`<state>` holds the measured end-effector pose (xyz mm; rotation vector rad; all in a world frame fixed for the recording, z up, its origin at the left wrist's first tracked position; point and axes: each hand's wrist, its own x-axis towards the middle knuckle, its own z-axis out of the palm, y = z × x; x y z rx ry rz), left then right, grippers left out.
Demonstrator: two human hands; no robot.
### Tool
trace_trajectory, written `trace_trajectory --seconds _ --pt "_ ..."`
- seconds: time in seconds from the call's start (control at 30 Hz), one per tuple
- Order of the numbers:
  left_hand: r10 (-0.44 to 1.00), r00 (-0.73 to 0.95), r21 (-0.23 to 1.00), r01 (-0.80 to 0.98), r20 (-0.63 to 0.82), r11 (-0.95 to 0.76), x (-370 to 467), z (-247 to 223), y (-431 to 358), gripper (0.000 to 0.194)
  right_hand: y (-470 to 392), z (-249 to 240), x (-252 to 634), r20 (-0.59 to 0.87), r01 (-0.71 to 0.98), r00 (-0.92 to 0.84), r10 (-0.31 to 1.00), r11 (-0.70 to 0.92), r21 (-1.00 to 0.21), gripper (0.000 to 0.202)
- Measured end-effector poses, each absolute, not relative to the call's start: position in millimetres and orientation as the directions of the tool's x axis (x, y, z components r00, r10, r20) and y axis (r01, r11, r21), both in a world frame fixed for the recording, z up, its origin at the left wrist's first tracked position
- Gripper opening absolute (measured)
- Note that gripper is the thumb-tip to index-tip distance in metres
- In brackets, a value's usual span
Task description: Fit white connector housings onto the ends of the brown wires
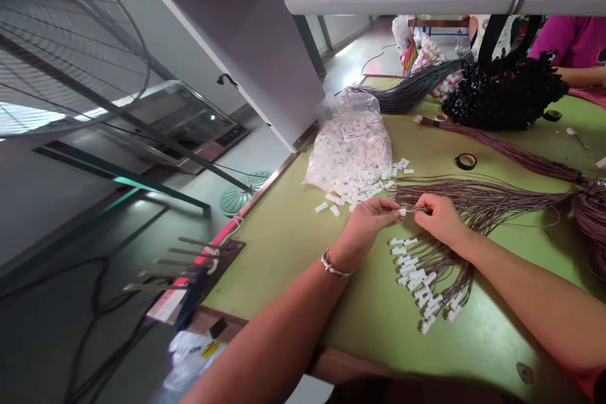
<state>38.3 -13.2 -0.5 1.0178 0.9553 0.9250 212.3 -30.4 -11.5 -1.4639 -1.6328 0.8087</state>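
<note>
Between the fingertips of my left hand [372, 222] is a small white plastic connector housing [402, 212]. My right hand [438, 218] pinches thin brown wires [417, 209] close beside it; whether the wire ends sit inside the housing is too small to tell. Just beyond both hands a bundle of loose brown wires [492, 192] lies across the table. Nearer to me, wires fitted with white connectors [416, 274] are fanned out below my right hand. An open clear bag of white housings [353, 139] stands beyond my left hand, with several spilled at its mouth.
On the green table [284, 252] lie a black tape roll [466, 161], another brown wire bundle [511, 148] and a heap of black parts [506, 91]. A metal-pronged rack [189, 265] sits at the left edge. Another person's magenta sleeve [568, 41] shows at the far right.
</note>
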Motion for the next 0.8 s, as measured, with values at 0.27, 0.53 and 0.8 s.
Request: trace_trajectory --seconds 0.27,0.53,0.8 --pt "0.967 0.243 0.991 0.121 -0.08 0.052 50 -7 -14 0.012 -29 -13 213 0.181 0.587 -0.127 0.975 0.221 -0.779 0.005" --pt "0.942 0.271 0.965 -0.114 -0.2 0.238 48 -9 -13 0.022 -26 -11 222 0.157 0.553 -0.141 0.977 0.21 -0.806 0.007" --pt "0.945 0.283 0.985 0.1 -0.164 0.141 47 -9 -11 0.022 -27 -11 220 0.144 0.563 -0.089 0.986 0.169 -0.809 0.009"
